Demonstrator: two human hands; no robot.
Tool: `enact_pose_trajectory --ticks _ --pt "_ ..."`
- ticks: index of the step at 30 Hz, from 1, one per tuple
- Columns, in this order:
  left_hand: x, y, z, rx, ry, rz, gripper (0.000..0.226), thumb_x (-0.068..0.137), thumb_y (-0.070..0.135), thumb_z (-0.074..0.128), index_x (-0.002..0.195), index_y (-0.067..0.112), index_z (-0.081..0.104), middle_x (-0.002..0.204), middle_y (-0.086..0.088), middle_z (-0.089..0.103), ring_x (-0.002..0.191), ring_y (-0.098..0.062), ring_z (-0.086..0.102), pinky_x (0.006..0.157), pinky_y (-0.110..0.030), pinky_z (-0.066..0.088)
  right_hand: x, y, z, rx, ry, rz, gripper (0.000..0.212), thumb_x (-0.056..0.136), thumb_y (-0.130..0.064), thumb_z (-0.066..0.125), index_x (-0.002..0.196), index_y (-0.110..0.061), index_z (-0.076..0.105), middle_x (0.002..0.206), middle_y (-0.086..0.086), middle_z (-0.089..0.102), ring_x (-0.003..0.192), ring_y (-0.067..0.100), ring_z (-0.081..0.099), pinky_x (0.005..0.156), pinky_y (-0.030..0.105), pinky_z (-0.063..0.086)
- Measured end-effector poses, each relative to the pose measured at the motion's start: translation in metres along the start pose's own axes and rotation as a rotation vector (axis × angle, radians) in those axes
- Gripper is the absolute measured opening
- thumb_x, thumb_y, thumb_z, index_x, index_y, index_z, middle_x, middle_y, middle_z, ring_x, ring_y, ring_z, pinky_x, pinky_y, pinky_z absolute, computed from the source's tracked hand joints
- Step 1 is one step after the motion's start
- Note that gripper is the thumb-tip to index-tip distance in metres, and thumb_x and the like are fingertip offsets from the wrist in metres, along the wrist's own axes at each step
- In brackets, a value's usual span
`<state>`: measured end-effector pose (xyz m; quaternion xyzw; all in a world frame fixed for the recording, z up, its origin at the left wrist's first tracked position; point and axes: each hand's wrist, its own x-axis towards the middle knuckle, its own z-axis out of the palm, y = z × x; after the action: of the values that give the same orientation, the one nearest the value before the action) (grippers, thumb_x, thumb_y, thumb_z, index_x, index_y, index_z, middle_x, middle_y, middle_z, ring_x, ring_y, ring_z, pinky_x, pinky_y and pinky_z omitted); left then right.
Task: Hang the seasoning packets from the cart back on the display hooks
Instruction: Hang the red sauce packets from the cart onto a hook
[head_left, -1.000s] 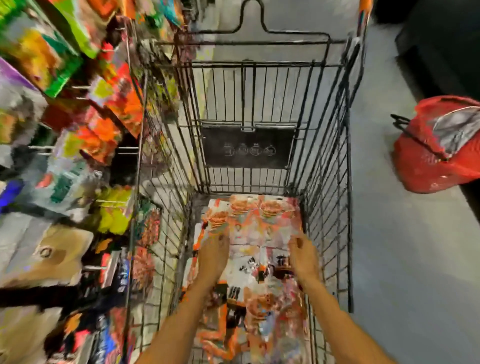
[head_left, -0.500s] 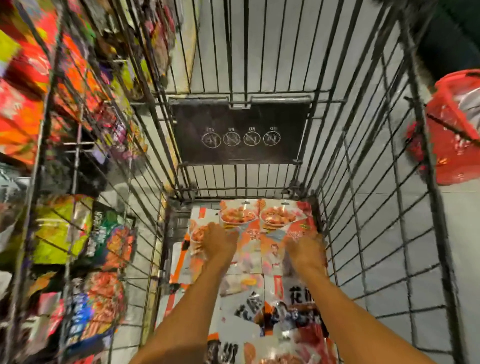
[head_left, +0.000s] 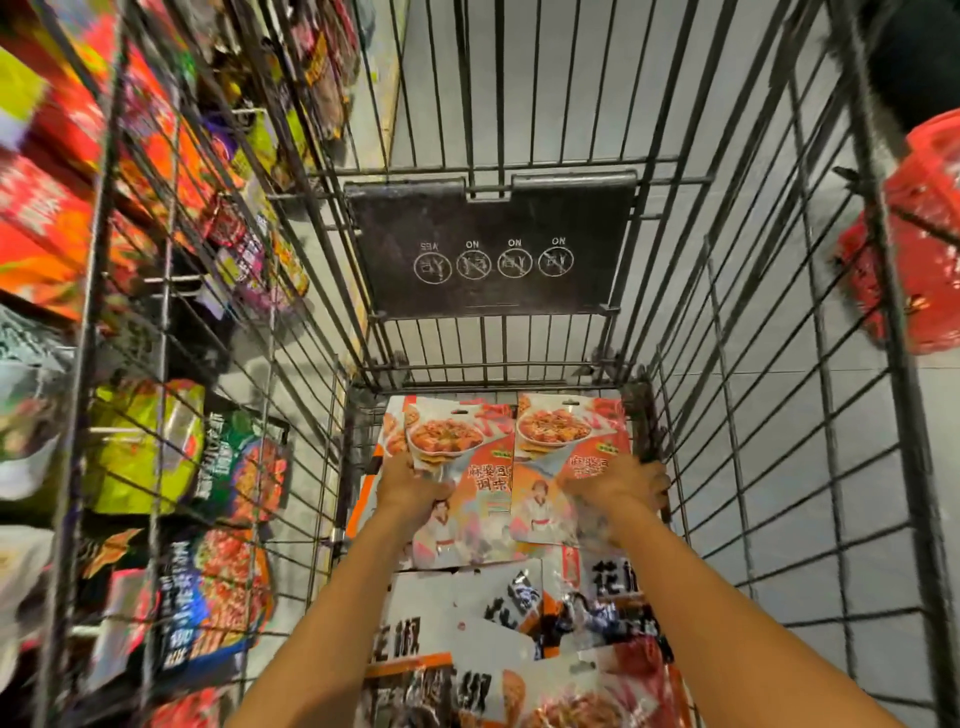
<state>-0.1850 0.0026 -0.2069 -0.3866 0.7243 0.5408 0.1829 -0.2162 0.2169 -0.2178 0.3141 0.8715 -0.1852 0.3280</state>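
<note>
- Both arms are stretched deep into the cart (head_left: 727, 364), and work is under way at its far end, just below the black flap (head_left: 493, 249).
- The left packet (head_left: 467, 467) is gripped by the left hand (head_left: 410, 486), with the fingers curled round its left edge about halfway up.
- The right packet (head_left: 561, 431) is held at its right edge by the right hand (head_left: 618, 486), hard against the cart's far right corner. The fingers are curled, though how much film is caught under them cannot be told.
- The hands are kept apart, one packet each, and the two packets lie side by side and touching.
- A pile of packets (head_left: 498, 618) is left on the cart floor, nearer the person.
- These are judged to be light, thin and floppy pouches with a glossy film that may slide in a loose pinch. They are unlikely to break, but could be creased.
- A hang slot is seen at each top edge. A hold close beneath it is advised, so the slot is kept taut and can be steered.
- The display hooks (head_left: 244, 110) are glimpsed outside the cart's left wall, blurred behind the wire.
</note>
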Motion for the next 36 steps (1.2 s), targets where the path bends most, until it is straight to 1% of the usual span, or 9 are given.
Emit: enact_pose_trajectory --ticks 3,7,13,17,20,23,29,33,36 --pt "-0.004 0.009 -0.004 -0.04 -0.046 0.004 0.014 0.077 -0.02 0.062 0.086 -0.01 0.056 0.08 -0.012 0.054 0.074 -0.025 0.053 0.054 -0.031 0.043 0.004 -0.005 -0.002 0.054 -0.028 0.052 0.122 0.058 -0.052 0.085 0.145 0.003 0.02 0.152 0.025 0.012 0.142 0.039 0.012 0.113 0.048 0.023" --pt "-0.005 0.016 -0.005 -0.012 -0.092 0.004 0.021 0.079 -0.016 0.063 0.083 -0.001 0.048 0.064 -0.008 0.051 0.029 -0.008 0.048 0.028 -0.014 0.033 0.007 -0.008 -0.001 0.104 0.013 0.067 0.133 0.052 -0.046 0.09 0.146 0.003 0.007 0.153 0.026 0.01 0.143 0.039 0.01 0.115 0.05 0.019" --pt "0.002 0.012 -0.004 -0.079 -0.098 -0.055 0.025 0.078 -0.018 0.062 0.078 0.002 0.048 0.064 -0.013 0.053 0.04 -0.022 0.05 0.037 -0.024 0.04 0.003 -0.009 0.005 0.104 0.108 -0.004 0.117 0.054 -0.035 0.091 0.139 0.003 0.02 0.147 0.024 0.027 0.137 0.039 0.026 0.111 0.047 0.027" --pt "0.007 0.011 -0.001 -0.145 -0.09 -0.088 0.026 0.075 -0.011 0.071 0.07 0.005 0.051 0.051 -0.013 0.059 0.031 -0.016 0.05 0.034 -0.02 0.039 0.007 -0.011 0.001 0.297 -0.012 -0.035 0.082 0.062 -0.017 0.088 0.126 0.0 0.04 0.117 0.016 0.059 0.104 0.033 0.06 0.073 0.033 0.05" --pt "0.008 0.011 0.004 -0.194 -0.095 -0.076 0.04 0.068 -0.003 0.081 0.104 -0.007 0.063 0.093 -0.022 0.07 0.074 -0.029 0.069 0.053 -0.035 0.056 0.006 -0.012 -0.005 0.39 -0.072 -0.065 0.036 0.06 -0.013 0.087 0.08 -0.008 0.058 0.086 0.011 0.065 0.072 0.023 0.061 0.055 0.03 0.053" --pt "0.003 0.013 0.009 -0.149 -0.077 -0.04 0.058 0.064 -0.002 0.083 0.117 -0.004 0.059 0.121 -0.019 0.062 0.111 -0.034 0.06 0.092 -0.047 0.05 0.001 -0.014 -0.01 0.541 -0.195 -0.021 0.04 0.058 -0.014 0.09 0.087 -0.007 0.063 0.09 0.01 0.067 0.089 0.027 0.064 0.08 0.044 0.055" --pt "-0.013 0.014 0.0 -0.195 -0.079 -0.014 0.035 0.069 -0.005 0.079 0.098 0.007 0.064 0.088 -0.004 0.065 0.068 -0.007 0.065 0.055 -0.019 0.051 -0.022 -0.008 -0.014 0.792 -0.5 0.057 0.023 0.074 0.0 0.077 0.09 0.003 0.061 0.093 0.021 0.066 0.099 0.035 0.062 0.098 0.057 0.044" --pt "-0.041 0.024 -0.022 -0.159 -0.049 0.074 0.026 0.069 -0.002 0.08 0.088 0.006 0.065 0.068 0.002 0.07 0.062 -0.01 0.065 0.053 -0.023 0.048 -0.047 0.002 -0.018 0.97 -0.453 -0.023 0.049 0.07 0.006 0.077 0.116 0.005 0.06 0.115 0.024 0.065 0.106 0.037 0.063 0.095 0.055 0.048" --pt "-0.072 0.037 -0.05 -0.091 -0.019 0.235 0.021 0.074 0.002 0.078 0.09 -0.006 0.068 0.084 -0.024 0.07 0.069 -0.026 0.062 0.061 -0.032 0.047 -0.073 0.008 -0.029 1.069 -0.438 -0.101 0.05 0.072 0.005 0.076 0.119 0.001 0.059 0.115 0.02 0.066 0.095 0.03 0.066 0.079 0.041 0.057"
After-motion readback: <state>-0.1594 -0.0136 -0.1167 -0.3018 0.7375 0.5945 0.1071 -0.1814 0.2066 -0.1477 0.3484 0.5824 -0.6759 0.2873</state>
